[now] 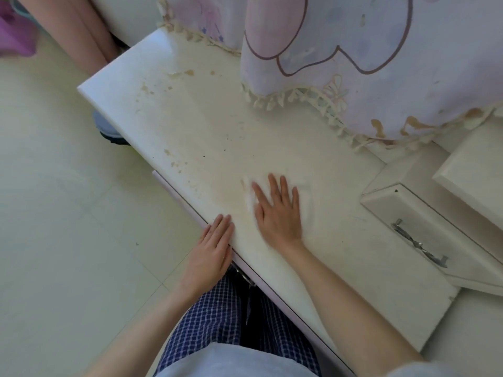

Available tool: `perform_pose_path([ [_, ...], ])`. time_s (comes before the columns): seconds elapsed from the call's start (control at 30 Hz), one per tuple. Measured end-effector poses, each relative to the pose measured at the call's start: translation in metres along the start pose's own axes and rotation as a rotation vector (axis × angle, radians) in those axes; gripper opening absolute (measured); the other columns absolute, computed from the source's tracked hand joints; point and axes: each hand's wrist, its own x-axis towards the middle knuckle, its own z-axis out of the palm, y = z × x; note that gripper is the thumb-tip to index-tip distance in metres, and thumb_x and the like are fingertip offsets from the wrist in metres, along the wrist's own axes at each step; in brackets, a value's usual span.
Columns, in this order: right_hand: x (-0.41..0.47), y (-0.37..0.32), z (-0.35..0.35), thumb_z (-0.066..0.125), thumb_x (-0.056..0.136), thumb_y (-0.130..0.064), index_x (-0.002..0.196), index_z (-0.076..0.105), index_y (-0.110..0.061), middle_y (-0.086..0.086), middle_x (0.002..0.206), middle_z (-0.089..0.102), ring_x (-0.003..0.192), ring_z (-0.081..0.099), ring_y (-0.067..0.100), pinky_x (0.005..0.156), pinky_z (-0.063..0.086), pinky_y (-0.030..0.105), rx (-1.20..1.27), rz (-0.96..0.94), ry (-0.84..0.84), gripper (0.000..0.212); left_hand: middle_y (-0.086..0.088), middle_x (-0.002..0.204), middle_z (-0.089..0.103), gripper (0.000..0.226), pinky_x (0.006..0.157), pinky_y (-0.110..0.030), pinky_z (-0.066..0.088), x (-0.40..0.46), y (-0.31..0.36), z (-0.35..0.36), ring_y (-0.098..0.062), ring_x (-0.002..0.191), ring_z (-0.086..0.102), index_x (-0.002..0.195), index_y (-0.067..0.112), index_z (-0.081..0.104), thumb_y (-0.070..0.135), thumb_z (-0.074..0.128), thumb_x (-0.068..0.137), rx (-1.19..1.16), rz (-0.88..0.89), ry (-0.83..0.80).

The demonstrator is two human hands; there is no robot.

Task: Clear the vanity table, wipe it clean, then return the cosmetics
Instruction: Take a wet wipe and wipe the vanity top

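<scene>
We find the vanity table [206,126] running as a long white slab, its long axis going from the far left corner down toward the near right of the view. Its front edge passes just in front of the person's lap; the left end overhangs pale floor tiles [54,213].

On the tabletop, near the front edge and about midway along it, lies a white wipe [250,195], blurred and hard to separate from the surface. The right hand [277,210] presses flat on it, fingers straight and spread, pointing toward the back of the table; it grasps nothing. The left hand [213,247] rests with straight fingers on the front edge just beside the right, palm down, likewise released.

Brownish stains [187,72] mark the far left part of the top, with smaller specks scattered toward the middle. That whole stretch left of and behind the hands is bare surface.

Along the back edge stands something draped in a fringed cartoon-print cloth [367,63], its tassels hanging onto the tabletop. At the right end sits a small white drawer unit [408,213] with a metal handle [419,244]; the drawer front is closed, so we cannot tell its contents.

The person wears blue checked trousers [217,317].
</scene>
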Motion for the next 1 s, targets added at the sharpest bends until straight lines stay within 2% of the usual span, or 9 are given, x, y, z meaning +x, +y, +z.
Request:
perform_pose_path([
  [0.13, 0.034, 0.011, -0.005, 0.024, 0.093, -0.036, 0.142, 0.036, -0.029, 0.008, 0.152, 0.029, 0.141, 0.019, 0.029, 0.113, 0.005, 0.045, -0.051, -0.072, 0.0, 0.051, -0.014, 0.145, 0.039, 0.056, 0.112, -0.04, 0.021, 0.0, 0.001, 0.0, -0.028, 0.136, 0.031, 0.134, 0.001, 0.046, 0.034, 0.013, 0.102, -0.016, -0.02, 0.012],
  [0.23, 0.015, 0.008, -0.001, 0.027, 0.095, -0.033, 0.142, 0.036, -0.024, 0.01, 0.15, 0.031, 0.14, 0.022, 0.031, 0.112, 0.01, 0.047, -0.055, -0.136, 0.038, 0.049, -0.014, 0.144, 0.04, 0.048, 0.112, -0.038, 0.019, -0.002, -0.007, -0.004, -0.029, 0.135, 0.033, 0.133, 0.001, 0.047, 0.028, 0.025, 0.099, -0.032, -0.076, 0.04],
  [0.33, -0.012, -0.014, 0.005, 0.029, 0.096, -0.034, 0.142, 0.036, -0.025, 0.01, 0.15, 0.031, 0.14, 0.021, 0.032, 0.112, 0.012, 0.05, -0.051, -0.214, 0.026, 0.048, -0.013, 0.145, 0.038, 0.05, 0.114, -0.035, 0.013, -0.003, -0.028, -0.014, -0.025, 0.137, 0.029, 0.135, 0.001, 0.044, 0.026, 0.032, 0.094, -0.028, -0.151, 0.071],
  [0.47, 0.0, -0.061, 0.014, 0.029, 0.095, -0.035, 0.143, 0.032, -0.028, 0.01, 0.151, 0.029, 0.141, 0.019, 0.032, 0.111, 0.013, 0.053, -0.045, -0.25, -0.018, 0.049, -0.015, 0.143, 0.041, 0.051, 0.111, -0.036, 0.015, 0.006, -0.068, -0.031, -0.025, 0.135, 0.031, 0.135, 0.0, 0.044, 0.024, 0.032, 0.091, -0.022, -0.213, 0.08],
  [0.6, 0.046, -0.122, 0.023, 0.027, 0.095, -0.037, 0.144, 0.028, -0.03, 0.007, 0.152, 0.027, 0.142, 0.017, 0.03, 0.111, 0.011, 0.052, -0.028, -0.202, -0.054, 0.05, -0.015, 0.145, 0.037, 0.055, 0.111, -0.046, 0.026, 0.025, -0.118, -0.048, -0.028, 0.137, 0.03, 0.137, -0.001, 0.041, 0.026, 0.027, 0.09, -0.018, -0.236, 0.057],
  [0.7, 0.099, -0.156, 0.025, 0.024, 0.094, -0.037, 0.143, 0.031, -0.03, 0.004, 0.152, 0.029, 0.142, 0.019, 0.028, 0.113, 0.01, 0.051, -0.018, -0.195, -0.073, 0.05, -0.016, 0.145, 0.037, 0.057, 0.109, -0.049, 0.026, 0.046, -0.16, -0.067, -0.029, 0.136, 0.03, 0.137, -0.002, 0.041, 0.027, 0.025, 0.09, -0.012, -0.218, 0.032],
  [0.83, 0.158, -0.142, 0.017, 0.027, 0.093, -0.036, 0.143, 0.033, -0.03, 0.001, 0.151, 0.03, 0.141, 0.022, 0.026, 0.112, 0.007, 0.046, -0.029, -0.08, -0.019, 0.05, -0.017, 0.145, 0.038, 0.057, 0.108, -0.048, 0.026, 0.078, -0.216, -0.089, -0.03, 0.136, 0.032, 0.136, -0.003, 0.041, 0.026, 0.025, 0.09, 0.013, -0.181, 0.002],
  [0.93, 0.152, -0.125, 0.015, 0.027, 0.095, -0.036, 0.143, 0.033, -0.028, 0.003, 0.152, 0.029, 0.141, 0.022, 0.027, 0.112, 0.017, 0.05, -0.039, 0.024, 0.031, 0.049, -0.016, 0.143, 0.04, 0.054, 0.106, -0.05, 0.031, 0.091, -0.24, -0.097, -0.029, 0.135, 0.033, 0.134, -0.002, 0.044, 0.024, 0.026, 0.09, 0.032, -0.098, -0.008],
  [1.0, 0.133, -0.13, 0.018, 0.024, 0.096, -0.035, 0.144, 0.032, -0.025, 0.005, 0.152, 0.027, 0.141, 0.02, 0.029, 0.111, 0.02, 0.052, -0.039, 0.11, 0.051, 0.049, -0.015, 0.144, 0.039, 0.053, 0.107, -0.046, 0.029, 0.09, -0.246, -0.096, -0.026, 0.136, 0.03, 0.136, -0.001, 0.042, 0.023, 0.028, 0.091, 0.037, -0.043, 0.006],
])
